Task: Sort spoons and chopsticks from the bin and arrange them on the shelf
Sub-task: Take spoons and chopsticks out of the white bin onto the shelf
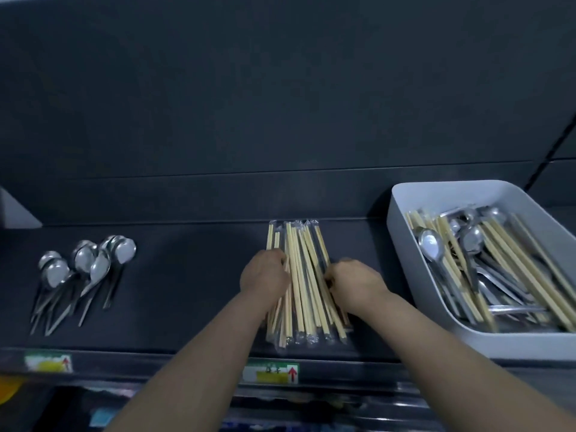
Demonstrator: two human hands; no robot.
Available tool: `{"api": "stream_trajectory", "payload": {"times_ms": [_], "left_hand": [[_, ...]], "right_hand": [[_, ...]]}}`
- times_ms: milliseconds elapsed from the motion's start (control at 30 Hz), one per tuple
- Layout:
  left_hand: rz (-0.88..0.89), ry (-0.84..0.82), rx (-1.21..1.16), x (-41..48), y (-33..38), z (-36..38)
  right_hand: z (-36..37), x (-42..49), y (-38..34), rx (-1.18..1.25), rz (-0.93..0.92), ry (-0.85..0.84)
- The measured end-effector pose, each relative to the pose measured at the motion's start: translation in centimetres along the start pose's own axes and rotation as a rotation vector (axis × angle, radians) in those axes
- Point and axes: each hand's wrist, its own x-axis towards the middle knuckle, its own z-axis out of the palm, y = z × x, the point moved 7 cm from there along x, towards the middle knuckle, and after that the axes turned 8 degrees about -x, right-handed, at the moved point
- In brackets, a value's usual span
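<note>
Centre of a dark grey shelf (193, 275): a bundle of pale wooden chopsticks in clear plastic sleeves (299, 244), lying front to back, far ends near the rear step, near ends close to the front lip. Held from both sides: left hand (265, 275) with its grip curled onto the bundle's left edge, right hand (352, 282) with its grip curled onto the right edge, both forearms reaching in over the front lip.

Just beside the right hand but apart from it, a white rectangular plastic bin (402, 232), set at an angle and reaching the front lip, holding a jumble of long-handled steel spoons (431, 244) and unsorted pale chopsticks (505, 260).

Far left, well apart from the bundle, a loose fan of shiny metal spoons (90, 266), bowls toward the back. Wide stretch of shelf surface between that fan and the left hand. Behind everything, a dark wall panel (280, 104). On the front lip, two small labels with red arrows (271, 373).
</note>
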Motion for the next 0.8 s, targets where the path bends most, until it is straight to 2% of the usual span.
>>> {"api": "stream_trajectory", "payload": {"times_ms": [167,367,633,800], "left_hand": [[0.134,0.086,-0.103,0.8,3.5,-0.8],[0.336,0.063,-0.169,0.9,12.8,0.6],[0.468,0.017,-0.184,-1.8,23.0,5.5],[0.477,0.002,-0.084,-2.5,25.4,7.5]], "right_hand": [[-3.8,-0.9,1.0,-0.139,0.014,0.240],[-8.6,-4.2,7.7,-0.165,0.180,0.417],[-8.5,-8.9,20.0,-0.056,0.475,0.305],[-7.0,-8.5,24.5,0.012,0.517,0.198]]}}
